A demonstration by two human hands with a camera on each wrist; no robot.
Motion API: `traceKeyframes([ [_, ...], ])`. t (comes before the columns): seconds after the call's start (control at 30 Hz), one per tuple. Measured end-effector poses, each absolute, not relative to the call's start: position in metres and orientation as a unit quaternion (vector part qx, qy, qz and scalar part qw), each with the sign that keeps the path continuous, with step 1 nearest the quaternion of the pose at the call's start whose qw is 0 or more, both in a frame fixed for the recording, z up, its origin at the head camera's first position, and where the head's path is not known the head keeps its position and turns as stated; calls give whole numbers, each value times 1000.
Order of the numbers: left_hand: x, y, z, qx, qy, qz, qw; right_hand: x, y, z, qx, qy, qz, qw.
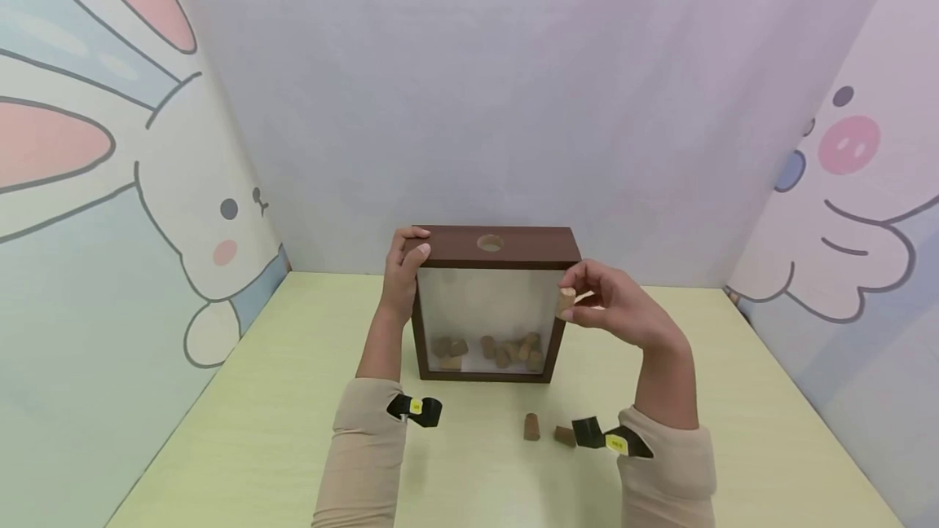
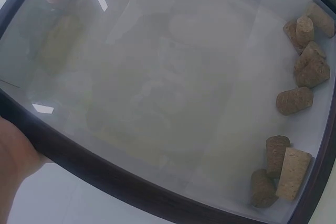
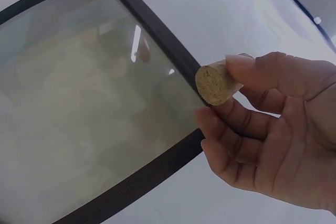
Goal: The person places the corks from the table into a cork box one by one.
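A dark brown wooden display box (image 1: 499, 244) with a clear front stands upright on the table. Its top has a round hole (image 1: 490, 243). My left hand (image 1: 402, 271) grips the box's upper left corner, the thumb lying near the front edge. Between the thumb and fingers of my right hand (image 1: 619, 304), a cork (image 3: 212, 84) is pinched, held beside the box's upper right corner. Behind the clear panel several corks (image 2: 295, 100) lie in the bottom of the box, in a left group and a right group.
In front of the box one cork (image 1: 531, 427) stands or lies on the pale yellow table (image 1: 293, 430). Another cork (image 1: 565, 436) lies on its side near the right wrist's strap. A plain pale backdrop (image 1: 469, 88) rises behind, with cartoon-printed panels at both sides.
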State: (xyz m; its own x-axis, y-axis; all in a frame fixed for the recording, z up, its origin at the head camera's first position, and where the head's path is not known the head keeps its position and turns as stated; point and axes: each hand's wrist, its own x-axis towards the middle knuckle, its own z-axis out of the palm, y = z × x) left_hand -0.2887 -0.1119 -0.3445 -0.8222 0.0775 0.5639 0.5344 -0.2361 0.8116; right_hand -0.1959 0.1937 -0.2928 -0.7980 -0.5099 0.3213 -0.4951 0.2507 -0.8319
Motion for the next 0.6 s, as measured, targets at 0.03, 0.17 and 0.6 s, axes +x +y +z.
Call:
traceKeyframes([
  [0.03,-288,-112,-344,-256,-599,-743,154,-197,194,-290,-323,792,-519,8],
  [0.17,-288,-112,-344,-259,-598,-743,155,-200,194,-277,-336,794,-506,14],
  [0.6,-289,-112,-344,-257,-592,-748,156,-216,191,-250,-372,738,-563,19],
])
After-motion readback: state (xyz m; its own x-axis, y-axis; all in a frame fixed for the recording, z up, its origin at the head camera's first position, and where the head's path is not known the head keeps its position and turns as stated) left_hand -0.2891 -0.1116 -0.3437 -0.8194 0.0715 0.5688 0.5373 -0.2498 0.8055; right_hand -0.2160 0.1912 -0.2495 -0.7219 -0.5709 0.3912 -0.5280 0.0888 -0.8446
